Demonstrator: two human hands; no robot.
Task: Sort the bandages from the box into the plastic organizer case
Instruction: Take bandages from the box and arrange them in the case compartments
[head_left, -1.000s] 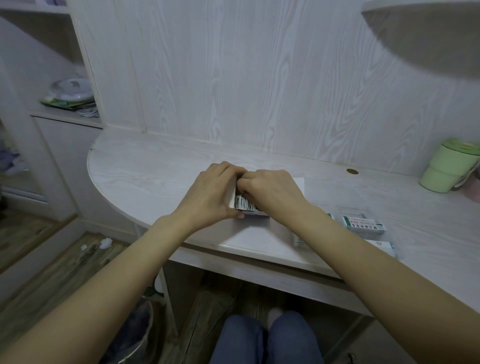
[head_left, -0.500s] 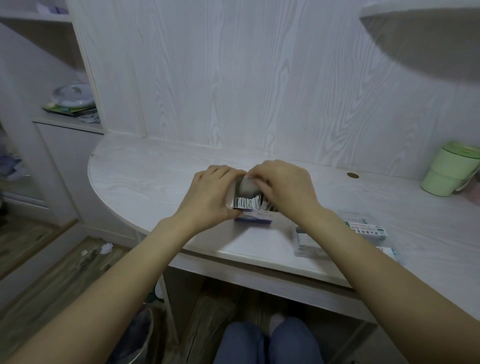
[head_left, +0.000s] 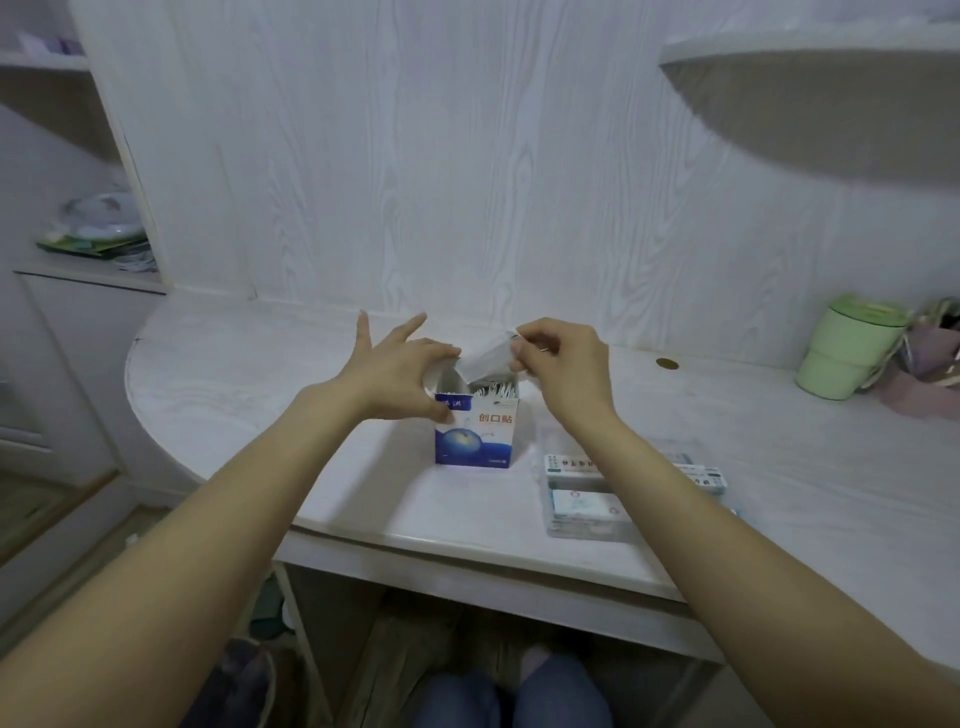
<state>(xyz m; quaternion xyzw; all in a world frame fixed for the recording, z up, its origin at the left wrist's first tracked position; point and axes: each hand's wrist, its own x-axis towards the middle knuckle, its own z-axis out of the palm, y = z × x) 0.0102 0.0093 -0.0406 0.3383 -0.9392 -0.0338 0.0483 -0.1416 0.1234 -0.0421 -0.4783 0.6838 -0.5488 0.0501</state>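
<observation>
The left hand (head_left: 400, 371) is steadying the bandage box (head_left: 475, 434), thumb on its front face and one or two fingers hooked on a raised top flap, the other fingers fanned out straight. The right hand (head_left: 561, 364) is pinching a pale sheet or top flap (head_left: 485, 361) and lifting it up and back above the opening; which of the two it is cannot be told. A second ago both hands were closed together over the box, hiding it; now they are spreading apart, the box is standing upright with its top open, and the white edges of the packed bandages (head_left: 496, 391) are showing inside. So the opening step looks finished and drawing bandages out can begin.

The box is standing on the desk (head_left: 260, 374) a little back from its front edge. The clear plastic organizer case (head_left: 582, 512) is lying nearer that edge, to the right, partly under the right forearm, with small packets already in it. A green cup (head_left: 847, 345) is standing toward the back right.
</observation>
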